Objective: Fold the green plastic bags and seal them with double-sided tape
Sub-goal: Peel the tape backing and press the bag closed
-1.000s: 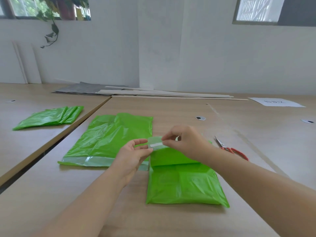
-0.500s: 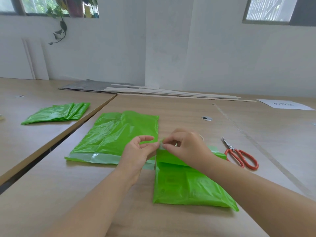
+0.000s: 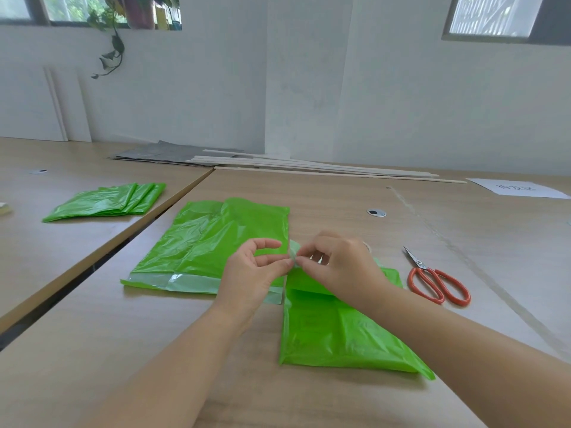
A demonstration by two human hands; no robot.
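green bag (image 3: 340, 335) lengthwise near-to-far, tape (image 3: 293, 253) between left hand (image 3: 250, 279) and right hand (image 3: 343, 267)

Folded bag (image 3: 340, 332): bright green, glossy. Flat bag (image 3: 216, 242): same green, pale translucent band along near edge. Stack of bags (image 3: 105, 202): green too. Tape piece (image 3: 293, 253): whitish, see-through. Scissors (image 3: 438, 282): orange-red handles, steel-grey blades. Surface (image 3: 92, 335): light tan wood grain. Paper (image 3: 516, 188): white, dark print. Sheet (image 3: 167, 152): mottled grey. Strips (image 3: 309, 165): off-white. Grommet (image 3: 376, 212): silver, black centre.
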